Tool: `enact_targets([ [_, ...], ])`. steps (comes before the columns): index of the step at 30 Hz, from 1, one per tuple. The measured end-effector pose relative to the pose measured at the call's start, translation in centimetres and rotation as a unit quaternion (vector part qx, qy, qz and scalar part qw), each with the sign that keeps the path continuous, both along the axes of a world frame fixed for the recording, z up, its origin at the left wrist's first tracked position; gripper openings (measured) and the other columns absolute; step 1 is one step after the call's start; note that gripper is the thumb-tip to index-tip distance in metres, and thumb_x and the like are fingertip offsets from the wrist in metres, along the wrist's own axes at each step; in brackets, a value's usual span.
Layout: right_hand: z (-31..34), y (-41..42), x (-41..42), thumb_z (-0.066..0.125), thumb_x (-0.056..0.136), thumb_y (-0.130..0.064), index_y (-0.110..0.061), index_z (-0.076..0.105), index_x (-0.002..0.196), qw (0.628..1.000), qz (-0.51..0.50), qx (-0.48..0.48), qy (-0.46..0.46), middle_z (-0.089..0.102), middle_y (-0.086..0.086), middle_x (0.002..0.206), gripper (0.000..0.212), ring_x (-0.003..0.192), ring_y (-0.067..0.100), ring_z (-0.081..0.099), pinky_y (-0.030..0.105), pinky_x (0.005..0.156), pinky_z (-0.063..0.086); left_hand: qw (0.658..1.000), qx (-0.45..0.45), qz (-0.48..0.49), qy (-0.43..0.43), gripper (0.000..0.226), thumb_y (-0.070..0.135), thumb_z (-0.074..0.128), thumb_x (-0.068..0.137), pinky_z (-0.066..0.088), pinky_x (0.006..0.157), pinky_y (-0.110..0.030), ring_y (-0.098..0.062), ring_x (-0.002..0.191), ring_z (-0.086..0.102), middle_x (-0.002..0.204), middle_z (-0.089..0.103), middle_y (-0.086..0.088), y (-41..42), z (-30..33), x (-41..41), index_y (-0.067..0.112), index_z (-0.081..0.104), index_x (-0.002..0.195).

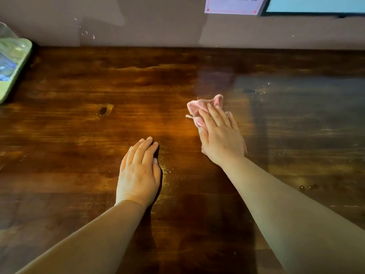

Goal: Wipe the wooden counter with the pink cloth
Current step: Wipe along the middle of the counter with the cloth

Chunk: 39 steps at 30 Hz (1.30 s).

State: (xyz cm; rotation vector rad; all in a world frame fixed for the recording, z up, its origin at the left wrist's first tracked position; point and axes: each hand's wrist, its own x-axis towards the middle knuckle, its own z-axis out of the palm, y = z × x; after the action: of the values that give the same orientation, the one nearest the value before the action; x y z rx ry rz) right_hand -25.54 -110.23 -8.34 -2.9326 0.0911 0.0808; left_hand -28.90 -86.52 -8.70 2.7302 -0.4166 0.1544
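A: Biggest first?
B: Dark wooden worktop (79,135), filling most of the view, butting against a grey wall (158,22) at the back.

A: Next, measured from the pink cloth?
B: Green tray (13,62) well to the left of the pink cloth (197,107) and further back, cut by the frame edge. Pale notice (233,5) on the wall behind the cloth, beside a dark-framed screen (316,6).

A: Hands?
B: Right hand (221,135) flat on top of the cloth, fingers (213,113) straight and pressed together, pushing it onto the wood. Left hand (138,173) near the cloth, to its left and closer in, palm down on bare wood, fingers straight and close together, holding nothing.

A: Smallest?
B: Water droplets (308,187) right of the cloth, nearer the front.
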Motion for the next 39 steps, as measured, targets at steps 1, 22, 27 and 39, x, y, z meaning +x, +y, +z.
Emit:
enact_targets([
  [1,0.0,0.0,-0.9,0.007,0.108,-0.045,-0.031,0.010,0.163,1.000,0.017,-0.001,-0.002,-0.001,-0.007,0.171,0.056,0.156,0.011,-0.012,0.037,0.126,-0.008,1.000,0.000,-0.002,0.001,0.044,0.024,0.038,0.098,0.033,0.115,-0.048,-0.023,0.140,0.039,0.147,0.049,-0.005,0.0,0.0,0.0,0.011,0.054,0.137],
  [22,-0.3,-4.5,-3.4,0.005,0.109,-0.045,-0.034,0.001,0.163,1.000,-0.014,0.009,0.005,-0.007,-0.013,0.170,0.054,0.154,0.007,-0.016,0.040,0.128,0.003,0.998,0.014,0.053,0.025,0.028,0.023,0.050,0.095,0.035,0.110,-0.048,-0.022,0.120,0.049,0.122,0.061,-0.004,-4.3,2.3,3.2,0.020,0.059,0.122],
  [27,-0.2,-5.7,-0.3,0.013,0.110,-0.044,-0.033,0.003,0.163,0.998,-0.066,0.005,-0.020,0.000,-0.009,0.170,0.055,0.155,0.010,-0.010,0.039,0.128,0.003,0.996,-0.009,0.017,0.087,0.048,0.037,0.035,0.104,0.013,0.122,-0.035,-0.016,0.149,0.020,0.159,0.031,0.003,-14.7,1.5,7.0,0.025,0.033,0.151],
  [39,-0.1,-8.3,5.4,0.015,0.109,-0.040,-0.031,0.008,0.163,0.996,-0.088,0.030,-0.017,0.000,-0.008,0.171,0.055,0.155,0.009,-0.010,0.036,0.127,-0.004,0.997,0.064,0.029,0.034,0.051,0.039,0.025,0.103,0.015,0.122,-0.039,-0.018,0.148,0.024,0.157,0.035,0.001,-15.8,0.0,6.6,0.023,0.041,0.148],
])
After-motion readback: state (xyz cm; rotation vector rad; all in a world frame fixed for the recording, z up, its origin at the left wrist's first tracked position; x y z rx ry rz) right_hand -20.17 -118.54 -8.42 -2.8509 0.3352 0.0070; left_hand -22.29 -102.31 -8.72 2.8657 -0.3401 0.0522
